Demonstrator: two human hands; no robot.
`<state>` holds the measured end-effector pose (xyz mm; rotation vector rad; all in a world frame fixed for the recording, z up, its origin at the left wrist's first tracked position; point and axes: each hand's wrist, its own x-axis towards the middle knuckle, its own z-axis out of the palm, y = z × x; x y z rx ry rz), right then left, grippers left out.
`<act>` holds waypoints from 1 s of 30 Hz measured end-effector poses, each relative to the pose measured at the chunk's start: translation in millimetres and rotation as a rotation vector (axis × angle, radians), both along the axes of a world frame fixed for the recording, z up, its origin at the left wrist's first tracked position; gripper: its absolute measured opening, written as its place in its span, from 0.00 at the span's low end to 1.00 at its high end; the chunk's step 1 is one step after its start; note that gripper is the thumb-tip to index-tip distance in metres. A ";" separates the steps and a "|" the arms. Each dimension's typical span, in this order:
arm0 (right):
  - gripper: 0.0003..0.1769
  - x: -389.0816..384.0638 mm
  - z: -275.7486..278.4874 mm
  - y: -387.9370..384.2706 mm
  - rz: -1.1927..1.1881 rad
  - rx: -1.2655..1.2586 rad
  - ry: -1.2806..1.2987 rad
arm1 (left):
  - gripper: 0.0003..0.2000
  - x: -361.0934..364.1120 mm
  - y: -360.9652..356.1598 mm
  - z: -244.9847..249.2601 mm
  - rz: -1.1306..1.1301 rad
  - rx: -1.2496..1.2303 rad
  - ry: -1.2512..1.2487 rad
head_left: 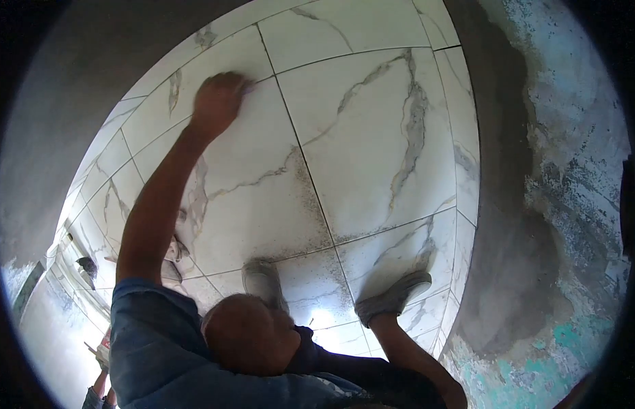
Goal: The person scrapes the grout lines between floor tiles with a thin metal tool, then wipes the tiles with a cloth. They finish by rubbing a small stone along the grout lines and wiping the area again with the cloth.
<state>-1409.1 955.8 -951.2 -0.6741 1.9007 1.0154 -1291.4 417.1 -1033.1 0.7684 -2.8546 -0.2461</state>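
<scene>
My left hand (220,103) reaches far out over white marble-look tiles (263,198) with grey and gold veins. Its fingers are curled in, close to the dark joint between two tiles. A small pale thing, blurred, shows at the fingertips, and I cannot tell what it is. Fine grit (307,198) lies along the joints near the middle. Below the outstretched arm, one bent knee (246,334) is in view above a grey shoe (264,281). My other grey shoe (394,298) stands turned to the right on the tiles. My right hand is out of view.
A rough wall with flaking blue and green paint (563,334) and a grey plaster band (505,225) borders the tiles at right. Grey plastered wall (79,88) rises at left. Pale brown items (175,252) lie beside my arm. Part of another person (99,368) shows lower left.
</scene>
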 end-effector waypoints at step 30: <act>0.47 38.9 57.2 -71.4 0.309 0.080 -0.102 | 0.15 -95.5 3.2 14.9 0.930 0.488 0.066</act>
